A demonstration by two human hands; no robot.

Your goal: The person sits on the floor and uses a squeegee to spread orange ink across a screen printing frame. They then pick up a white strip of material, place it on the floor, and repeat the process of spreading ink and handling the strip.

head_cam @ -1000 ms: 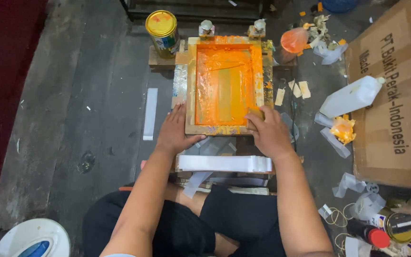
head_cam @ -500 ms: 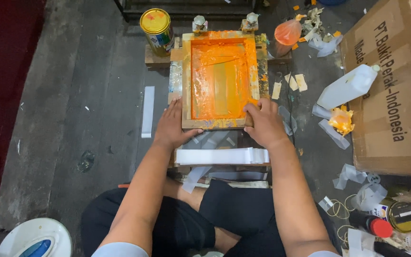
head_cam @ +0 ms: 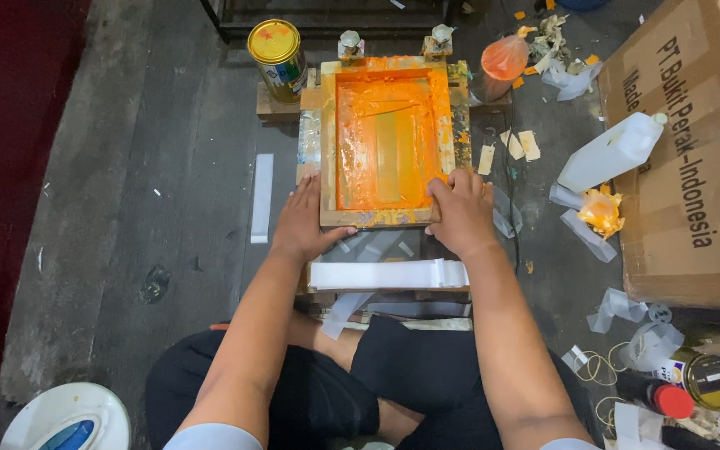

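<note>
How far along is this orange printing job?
Ink is already spread across the screen frame. Right now the left hand and right hand grip its near corners, over white strips stacked in front. No printed result shows. The ink can stands behind; whether more strips remain is unclear.

Dark grey concrete floor [head_cam: 127, 167], stained. Lying on it: white strip [head_cam: 262, 197] left of the printing frame; yellow-lidded tin [head_cam: 277, 48] on a wood block; white plastic jug [head_cam: 612, 152] on its side beside a cardboard box [head_cam: 693, 167]; scattered tape scraps [head_cam: 618, 304].
</note>
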